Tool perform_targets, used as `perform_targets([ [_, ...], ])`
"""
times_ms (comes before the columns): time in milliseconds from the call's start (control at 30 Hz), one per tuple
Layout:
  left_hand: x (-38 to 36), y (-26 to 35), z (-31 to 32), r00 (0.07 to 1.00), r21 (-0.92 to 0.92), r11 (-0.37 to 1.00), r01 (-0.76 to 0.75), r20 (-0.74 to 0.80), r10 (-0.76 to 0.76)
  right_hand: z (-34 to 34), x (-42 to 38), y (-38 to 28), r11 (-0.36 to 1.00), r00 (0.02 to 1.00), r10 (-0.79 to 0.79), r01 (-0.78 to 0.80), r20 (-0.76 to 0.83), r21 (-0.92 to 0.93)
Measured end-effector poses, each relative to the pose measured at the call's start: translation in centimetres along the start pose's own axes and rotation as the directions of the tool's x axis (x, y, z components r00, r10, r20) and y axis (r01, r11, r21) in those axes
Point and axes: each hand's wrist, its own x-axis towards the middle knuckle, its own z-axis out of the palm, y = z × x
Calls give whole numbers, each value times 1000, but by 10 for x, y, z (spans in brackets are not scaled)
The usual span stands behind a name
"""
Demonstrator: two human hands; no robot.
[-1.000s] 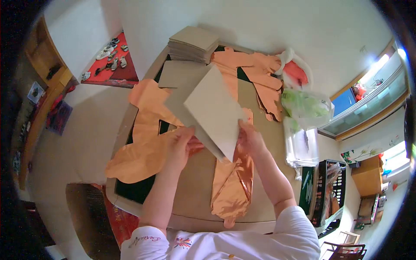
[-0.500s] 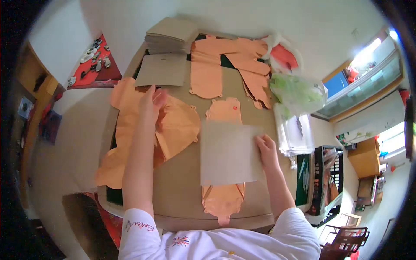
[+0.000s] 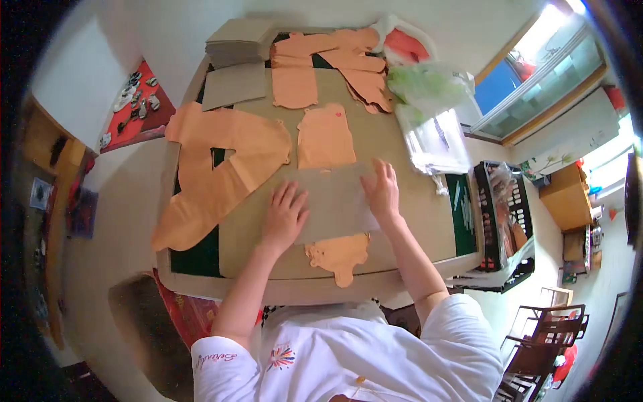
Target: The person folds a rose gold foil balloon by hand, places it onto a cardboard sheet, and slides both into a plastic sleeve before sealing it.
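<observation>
A grey cardboard sheet (image 3: 335, 208) lies over the middle of a flat orange foil balloon (image 3: 326, 137). The balloon's upper part, with a small red mark, and its lower end with a tab stick out beyond the sheet. My left hand (image 3: 284, 213) rests at the sheet's left edge, fingers spread and flat. At the right edge is my right hand (image 3: 383, 193), with fingers stretched forward and the thumb by the sheet's upper right corner. Left of them, a large orange foil balloon shaped like a 4 (image 3: 231, 187) lies flat.
Grey cardboard sheets (image 3: 238, 43) are stacked at the table's far left. More orange foil balloons (image 3: 295, 87) lie along the back. Clear plastic bags (image 3: 435, 137) occupy the right side. A black crate (image 3: 502, 221) stands beyond the table's right edge, near thin white sticks (image 3: 463, 204).
My left hand has moved from the 4-shaped balloon to the cardboard's left edge. The cardboard has come down onto the balloon, with my right hand still at its right side. The view has shifted.
</observation>
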Motion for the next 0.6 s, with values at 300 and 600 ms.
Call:
perform_targets([
  [300, 6, 19, -8, 999, -32, 999, -43, -5, 43, 12, -39, -4, 927, 953, -213, 267, 217, -264],
  [600, 7, 27, 1, 995, 87, 991, -102, 6, 102, 5, -25, -8, 964, 954, -116, 174, 275, -200],
])
